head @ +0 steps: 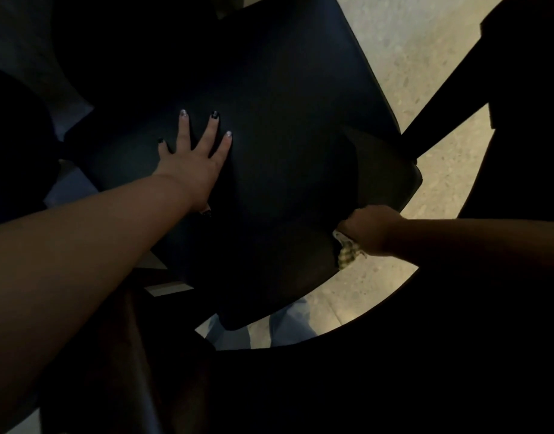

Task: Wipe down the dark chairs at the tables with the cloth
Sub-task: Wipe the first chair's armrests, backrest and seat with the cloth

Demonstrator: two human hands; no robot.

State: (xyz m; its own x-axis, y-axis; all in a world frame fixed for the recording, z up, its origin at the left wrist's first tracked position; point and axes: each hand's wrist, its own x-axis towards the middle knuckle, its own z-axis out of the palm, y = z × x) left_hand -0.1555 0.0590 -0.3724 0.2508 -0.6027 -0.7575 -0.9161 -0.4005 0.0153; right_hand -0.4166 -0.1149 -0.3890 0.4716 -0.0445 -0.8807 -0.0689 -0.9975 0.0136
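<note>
A dark chair (285, 120) fills the middle of the head view, its smooth dark surface turned toward me. My left hand (195, 161) lies flat on that surface with fingers spread and straight. My right hand (368, 228) is at the chair's right edge, fingers curled round a pale checked cloth (347, 253). Only a bunched corner of the cloth shows below the hand; the rest is hidden in the grip and behind the chair's edge.
Pale speckled floor (425, 57) shows to the right and below the chair. A dark bar (441, 104) and a dark mass (535, 120) stand at the right. Another dark shape (12, 151) sits at the left. Light blue trouser legs (288, 324) appear below.
</note>
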